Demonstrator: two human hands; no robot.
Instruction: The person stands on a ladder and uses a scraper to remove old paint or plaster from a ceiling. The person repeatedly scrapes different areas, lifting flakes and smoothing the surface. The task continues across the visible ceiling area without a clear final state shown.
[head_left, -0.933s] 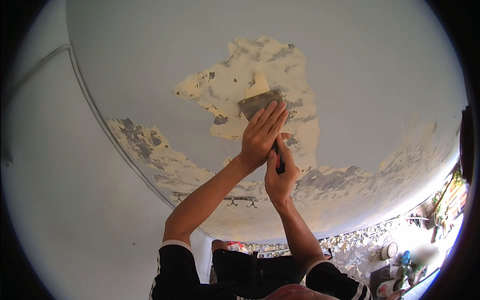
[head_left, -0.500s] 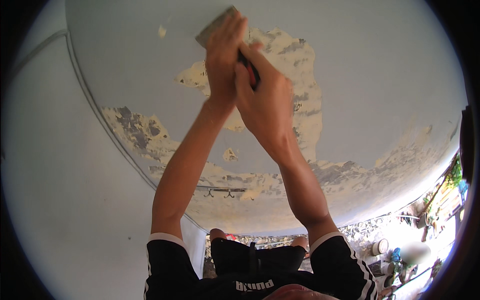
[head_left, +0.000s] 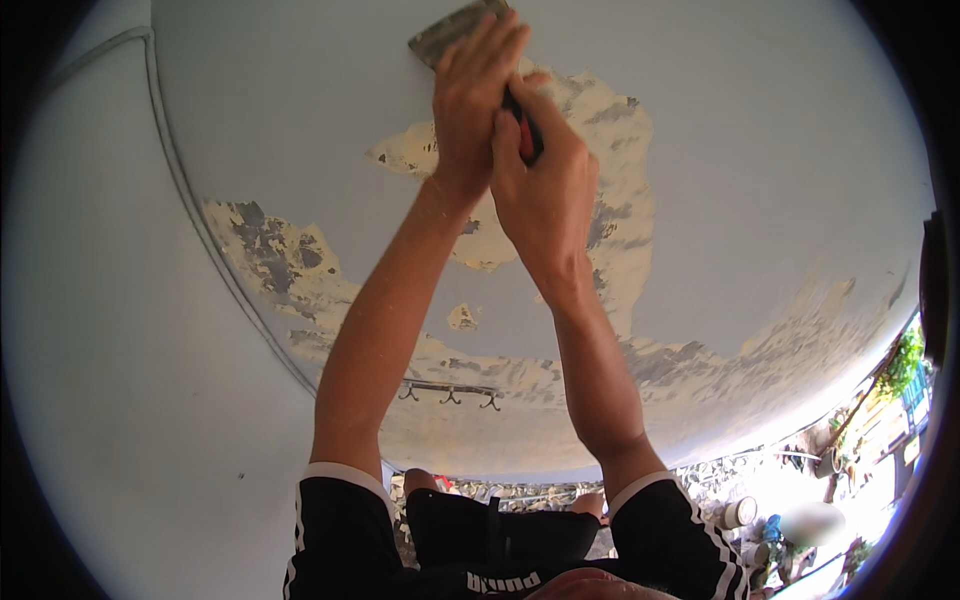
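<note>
My right hand (head_left: 552, 185) is wrapped round the red and black handle of a wide scraper (head_left: 448, 36). Its dull, smeared metal blade lies against the grey wall (head_left: 290, 110) high up, left of the middle. Over the back of the blade lies my left hand (head_left: 470, 115), flat, with its fingers stretched out and pressing on it. Most of the handle is hidden by my hands. Just below and right of them the wall shows a large bare patch (head_left: 625, 180), cream-yellow with dark flecks where the grey coat is gone.
More bare patches (head_left: 275, 255) run along the wall's lower part. A rail with several hooks (head_left: 450, 388) is fixed there. A cable (head_left: 180, 170) follows the corner at left, beside another pale wall (head_left: 120, 330). At lower right are a bucket (head_left: 740, 512) and green plants (head_left: 903, 360).
Both hands and the scraper appear slightly higher and further right in the picture, while the view itself has shifted. The grip is the same.
</note>
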